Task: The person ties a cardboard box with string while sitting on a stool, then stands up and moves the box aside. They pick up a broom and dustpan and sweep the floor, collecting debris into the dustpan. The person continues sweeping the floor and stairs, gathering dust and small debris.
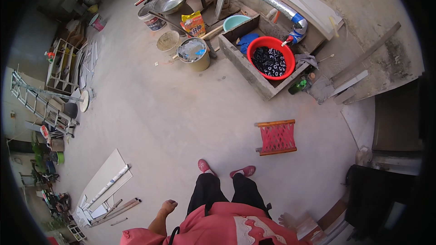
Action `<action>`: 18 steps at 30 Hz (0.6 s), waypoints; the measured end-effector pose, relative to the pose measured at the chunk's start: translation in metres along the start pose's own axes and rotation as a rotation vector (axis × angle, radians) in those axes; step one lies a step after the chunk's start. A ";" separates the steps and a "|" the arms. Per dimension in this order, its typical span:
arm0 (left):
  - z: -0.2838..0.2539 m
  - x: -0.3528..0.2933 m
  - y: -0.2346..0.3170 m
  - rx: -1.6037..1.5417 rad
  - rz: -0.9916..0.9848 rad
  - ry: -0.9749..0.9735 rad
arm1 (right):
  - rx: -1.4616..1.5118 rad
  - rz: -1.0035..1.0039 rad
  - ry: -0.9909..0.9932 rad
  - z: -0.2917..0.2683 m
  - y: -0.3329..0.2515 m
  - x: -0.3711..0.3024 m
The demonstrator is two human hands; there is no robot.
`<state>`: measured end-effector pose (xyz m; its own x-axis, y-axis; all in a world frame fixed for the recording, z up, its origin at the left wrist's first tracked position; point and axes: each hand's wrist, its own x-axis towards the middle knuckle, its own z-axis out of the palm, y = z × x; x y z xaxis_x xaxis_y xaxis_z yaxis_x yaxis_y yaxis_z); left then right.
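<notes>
My left hand [170, 206] hangs beside my body with its fingers curled in, and nothing shows in it. On the other side, my right hand [287, 220] is held low with its fingers apart, holding nothing; it is slightly blurred. Neither touches any object that I can see. Ahead and to the right, a low folding stool [278, 137] with a pink woven seat and wooden bars stands on the floor. Beyond it, a red basin [290, 61] holding black-and-white patterned cloth [271, 60] rests in a concrete trough [269, 90].
A blue cloth [247, 41], a turquoise basin [235, 22] and a foil-wrapped pipe [285, 7] are around the trough. Green bottles [297, 86] stand by its corner. A bucket [200, 63] sits left of it. Pipes and boards [106, 186] lie at left; a metal ladder [36, 97] lies farther off.
</notes>
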<state>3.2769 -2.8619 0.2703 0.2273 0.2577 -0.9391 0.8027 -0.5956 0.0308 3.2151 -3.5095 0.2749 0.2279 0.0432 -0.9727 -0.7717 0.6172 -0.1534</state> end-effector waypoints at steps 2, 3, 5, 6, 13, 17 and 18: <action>-0.010 0.014 -0.012 -0.077 0.052 0.081 | -0.411 -0.144 0.448 0.062 -0.008 -0.014; -0.019 0.015 -0.011 -0.101 0.075 0.099 | -0.435 -0.158 0.441 0.078 -0.012 -0.018; -0.034 0.018 -0.023 -0.157 0.068 0.126 | -0.485 -0.182 0.419 0.109 -0.016 -0.019; -0.045 0.014 -0.024 -0.196 0.053 0.134 | -0.500 -0.206 0.412 0.126 -0.015 -0.021; -0.092 0.026 -0.069 -0.302 0.074 0.192 | -0.661 -0.251 0.320 0.217 -0.006 -0.001; -0.108 0.032 -0.075 -0.398 0.080 0.239 | -0.975 -0.243 0.280 0.276 -0.011 -0.007; -0.110 0.034 -0.074 -0.414 0.087 0.254 | -1.016 -0.295 0.249 0.277 -0.013 0.002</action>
<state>3.2856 -2.7251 0.2734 0.3887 0.4288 -0.8155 0.9150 -0.2836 0.2870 3.3900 -3.2995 0.3229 0.4465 -0.2317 -0.8643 -0.8631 -0.3664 -0.3476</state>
